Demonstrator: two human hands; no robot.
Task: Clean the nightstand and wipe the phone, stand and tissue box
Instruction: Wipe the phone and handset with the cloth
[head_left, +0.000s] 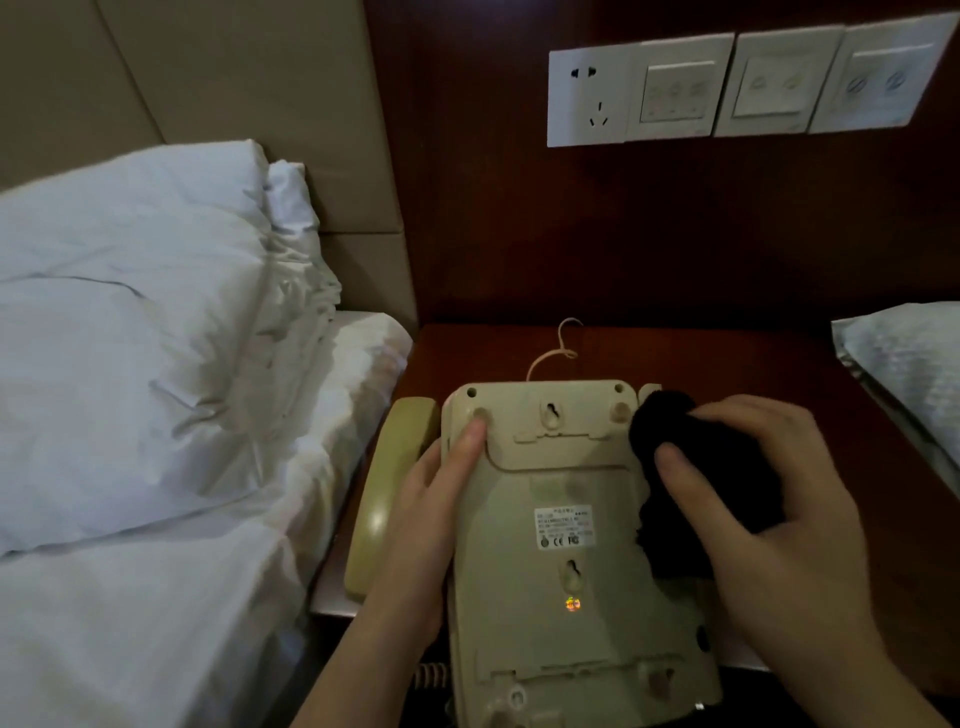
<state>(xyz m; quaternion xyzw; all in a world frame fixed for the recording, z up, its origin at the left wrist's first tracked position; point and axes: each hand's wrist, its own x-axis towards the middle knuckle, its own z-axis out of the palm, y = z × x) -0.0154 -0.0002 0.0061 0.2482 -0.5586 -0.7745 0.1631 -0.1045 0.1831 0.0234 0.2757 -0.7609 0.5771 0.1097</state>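
Now | left hand (415, 525) grips upturned phone (550, 545) | right hand (774, 499) presses black cloth (696, 467)

White pillows (130, 322) on the bed at left, wall sockets and switches (737, 83) above, padded headboard (234, 67).

Phone (561, 519) keypad face hidden; label print (563, 527) illegible.

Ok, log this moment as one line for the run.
phone: flipped, underside up | left hand: holds its left edge | right hand: presses black cloth on right side | handset: beside base
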